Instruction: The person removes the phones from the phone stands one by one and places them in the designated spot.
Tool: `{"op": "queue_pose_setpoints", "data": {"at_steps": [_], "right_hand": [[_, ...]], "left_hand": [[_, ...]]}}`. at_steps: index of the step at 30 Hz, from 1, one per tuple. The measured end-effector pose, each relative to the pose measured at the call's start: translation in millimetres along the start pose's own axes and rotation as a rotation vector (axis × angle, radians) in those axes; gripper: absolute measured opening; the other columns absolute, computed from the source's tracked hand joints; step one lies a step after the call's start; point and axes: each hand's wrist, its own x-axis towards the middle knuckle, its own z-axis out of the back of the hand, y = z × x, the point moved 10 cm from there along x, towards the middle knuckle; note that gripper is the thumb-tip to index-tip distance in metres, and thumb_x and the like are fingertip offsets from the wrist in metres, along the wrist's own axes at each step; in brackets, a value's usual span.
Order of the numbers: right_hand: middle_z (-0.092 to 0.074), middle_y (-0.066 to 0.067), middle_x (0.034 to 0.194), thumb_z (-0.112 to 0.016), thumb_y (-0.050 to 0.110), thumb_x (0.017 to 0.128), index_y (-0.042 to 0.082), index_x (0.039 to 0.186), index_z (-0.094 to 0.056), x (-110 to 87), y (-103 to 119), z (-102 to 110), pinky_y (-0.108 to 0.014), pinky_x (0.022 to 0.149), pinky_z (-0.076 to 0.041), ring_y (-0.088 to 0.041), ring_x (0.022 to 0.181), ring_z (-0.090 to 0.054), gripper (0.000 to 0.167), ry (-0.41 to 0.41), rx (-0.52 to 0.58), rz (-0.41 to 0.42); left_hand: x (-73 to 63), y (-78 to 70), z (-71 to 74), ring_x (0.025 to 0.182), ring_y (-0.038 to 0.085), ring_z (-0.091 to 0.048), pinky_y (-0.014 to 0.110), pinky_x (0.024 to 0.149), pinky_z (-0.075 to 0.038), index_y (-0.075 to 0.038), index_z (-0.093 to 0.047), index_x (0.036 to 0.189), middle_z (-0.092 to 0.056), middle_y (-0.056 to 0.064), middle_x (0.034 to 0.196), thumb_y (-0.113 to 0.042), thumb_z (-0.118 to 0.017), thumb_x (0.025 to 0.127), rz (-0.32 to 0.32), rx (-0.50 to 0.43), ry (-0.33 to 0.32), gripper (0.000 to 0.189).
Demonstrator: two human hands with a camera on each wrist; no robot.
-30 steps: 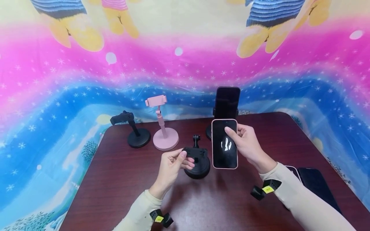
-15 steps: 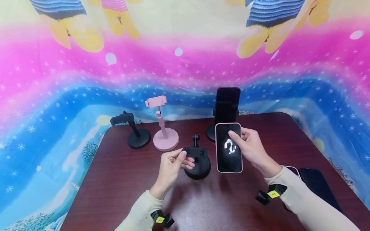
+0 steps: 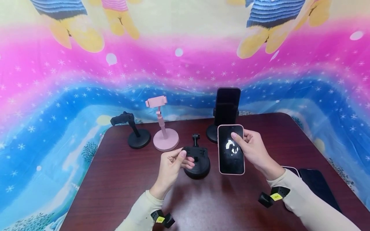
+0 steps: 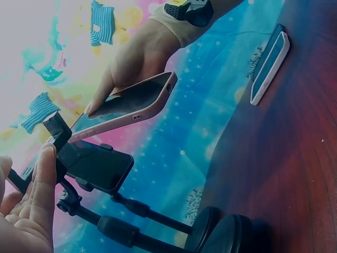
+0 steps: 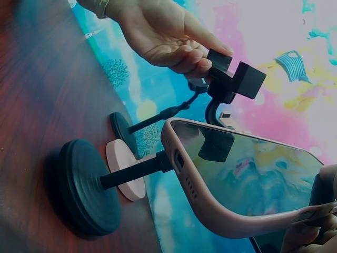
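Note:
My left hand (image 3: 171, 166) pinches the clamp head of a black phone stand (image 3: 197, 168), thumb in front and fingers behind, at the left end of the clamp. The stand's round base rests on the table, and in the right wrist view the clamp (image 5: 237, 79) holds no phone. My right hand (image 3: 257, 150) grips a phone in a pink case (image 3: 231, 160) by its right edge, thumb across the dark screen. The phone is held up just right of the stand, apart from the clamp in the head view.
Behind the phone, another black stand carries a black phone (image 3: 227, 104). A pink phone stand (image 3: 165, 138) and a black one (image 3: 138, 138) stand at the back left. Two more phones lie at the right, one of them black (image 3: 319, 187). A patterned cloth (image 3: 185, 73) hangs behind the table.
My right hand has moved the pink-cased phone right and slightly toward me, away from the clamp. My left hand keeps its hold on the clamp in the same place.

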Motion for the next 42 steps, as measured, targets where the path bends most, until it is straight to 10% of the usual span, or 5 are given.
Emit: {"op": "queue_pose_setpoints", "data": {"at_steps": [42], "right_hand": [[-0.077,0.011,0.076,-0.054,0.013,0.105,0.011,0.106,-0.068,-22.4,-22,22,-0.026,0.06,-0.062,-0.007,0.067,-0.075,0.014,-0.002,-0.101,-0.066]], "left_hand": [[21.0,-22.4,19.0,0.07,0.009,-0.075,0.032,0.072,-0.065,0.016,-0.067,0.107,-0.071,0.033,0.086,-0.012,-0.051,0.106,-0.094,0.071,-0.079,0.033]]}}
